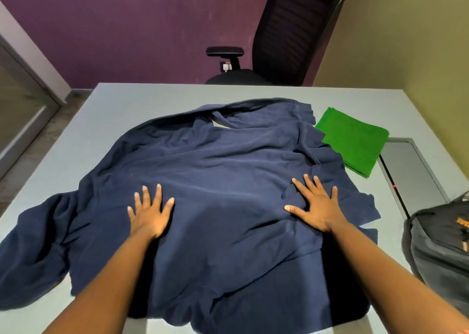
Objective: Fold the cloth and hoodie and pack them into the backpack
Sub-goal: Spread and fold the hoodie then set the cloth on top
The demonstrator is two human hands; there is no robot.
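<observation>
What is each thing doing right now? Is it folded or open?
hoodie: spread out on the table, wrinkled, not folded.
green cloth: folded, lying beside the hoodie.
backpack: on the table's right edge; open or closed, cannot tell.
left hand: flat on the hoodie.
right hand: flat on the hoodie.

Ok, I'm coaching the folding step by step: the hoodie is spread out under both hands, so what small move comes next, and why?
Probably fold a sleeve in. The navy hoodie lies spread but wrinkled, both the left hand and right hand pressing flat on it; its left sleeve sprawls outward. The green cloth already looks folded, and the backpack waits at the right.
</observation>
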